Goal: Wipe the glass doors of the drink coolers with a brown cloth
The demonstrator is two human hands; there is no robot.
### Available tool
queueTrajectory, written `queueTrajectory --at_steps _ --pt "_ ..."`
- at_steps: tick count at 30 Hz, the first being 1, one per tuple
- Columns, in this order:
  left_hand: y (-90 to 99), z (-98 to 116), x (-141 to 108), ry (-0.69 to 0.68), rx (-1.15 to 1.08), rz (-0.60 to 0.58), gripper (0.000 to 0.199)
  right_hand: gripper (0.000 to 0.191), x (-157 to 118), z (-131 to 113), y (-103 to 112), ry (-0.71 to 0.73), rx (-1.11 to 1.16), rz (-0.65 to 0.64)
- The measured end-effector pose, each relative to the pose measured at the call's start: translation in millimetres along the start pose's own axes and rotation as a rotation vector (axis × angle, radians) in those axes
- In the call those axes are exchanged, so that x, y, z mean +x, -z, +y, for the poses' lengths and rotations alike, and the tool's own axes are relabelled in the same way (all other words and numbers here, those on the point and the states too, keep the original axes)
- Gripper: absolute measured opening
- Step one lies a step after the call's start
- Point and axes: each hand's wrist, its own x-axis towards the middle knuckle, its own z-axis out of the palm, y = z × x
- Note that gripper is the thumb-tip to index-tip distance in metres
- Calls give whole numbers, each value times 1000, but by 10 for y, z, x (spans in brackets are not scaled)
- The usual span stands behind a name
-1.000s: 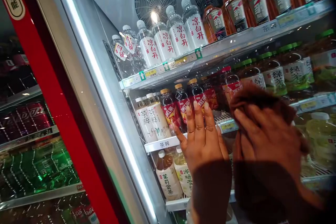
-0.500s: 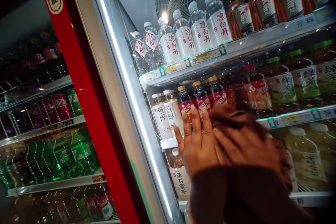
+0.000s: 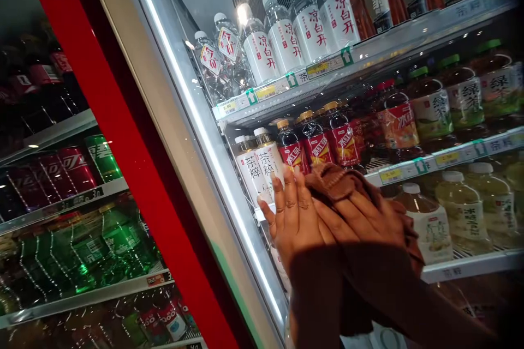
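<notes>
My left hand [image 3: 292, 215] lies flat with its fingers stretched, apparently against the glass front of a drinks cooler; it holds nothing. Beside it and partly overlapping it, my right hand [image 3: 358, 221] presses a bunched brown cloth [image 3: 338, 182] to the same surface, with the fabric showing above and right of the fingers. Behind the hands, white-labelled tea bottles [image 3: 268, 161] and red-labelled iced tea bottles [image 3: 319, 142] stand on the middle shelf. Long dark sleeves cover both forearms.
Water bottles [image 3: 282, 38] line the upper shelf. Green tea bottles [image 3: 432, 101] stand at right, above pale drink bottles [image 3: 464, 210]. A lit strip [image 3: 196, 103] runs down the door edge. Left of it, a red frame [image 3: 123, 147] borders another cooler with cans [image 3: 73, 166] and green bottles [image 3: 118, 234].
Both hands and the cloth have shifted left and slightly lower against the bottles behind. The view has tilted down, so the shelves sit higher in the picture. The cloth looks sharper now.
</notes>
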Motion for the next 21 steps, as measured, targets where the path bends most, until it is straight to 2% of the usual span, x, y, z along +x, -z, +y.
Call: queueTrajectory --at_steps 3,5,7,10,12,15,18,21 --pt "73 -115 -73 7 49 57 75 42 209 39 41 42 32 36" --pt "128 -208 -162 13 86 60 76 44 189 122 72 45 1 42" --pt "167 -309 -278 32 121 40 75 44 -12 105 51 12 -30 -2" --pt "197 -462 -448 49 176 -36 74 41 -414 -159 -62 19 55 -73" --pt "223 -540 -530 30 174 -60 74 37 -512 -359 -115 29 148 -3" --pt "282 -570 -601 13 98 -36 73 31 -281 -418 -72 109 199 -31" --pt "329 -518 -653 43 92 -57 70 40 -35 -233 49 132 245 -90" --pt "341 -474 -714 42 76 -80 66 46 -211 -202 80 58 201 -82"
